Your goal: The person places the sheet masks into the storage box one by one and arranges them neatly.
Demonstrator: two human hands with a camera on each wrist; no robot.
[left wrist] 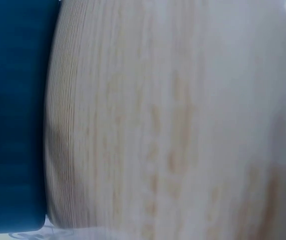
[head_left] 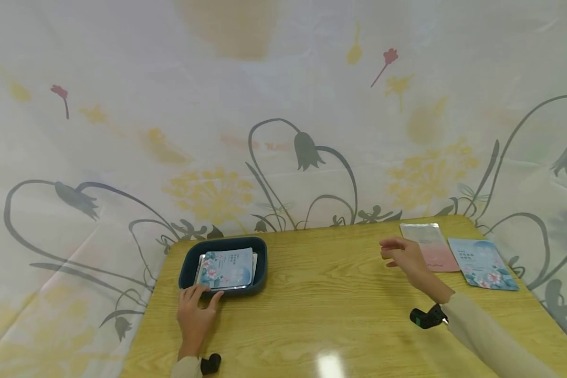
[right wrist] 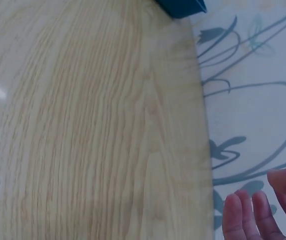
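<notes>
My left hand [head_left: 196, 315] is at the near left corner of a dark blue plastic basket [head_left: 186, 275], its fingers over the rim and its thumb against the front wall. Inside the basket lie stacked flat sachets, with a light blue floral face mask packet [head_left: 227, 269] on top. Above the right half of the table is my right hand [head_left: 408, 260], fingers loosely bent and holding nothing. Beside it lie a pink and white face mask packet [head_left: 437, 249] and another light blue floral packet [head_left: 484, 265]. In the right wrist view, fingers [right wrist: 233, 215] show at the lower right corner.
The basket stands at the far left of a wood-grain table [head_left: 312, 299]. A pale cloth printed with flowers [head_left: 283, 105] hangs behind the table and along its sides. Small black cameras [head_left: 427, 317] are strapped to both wrists.
</notes>
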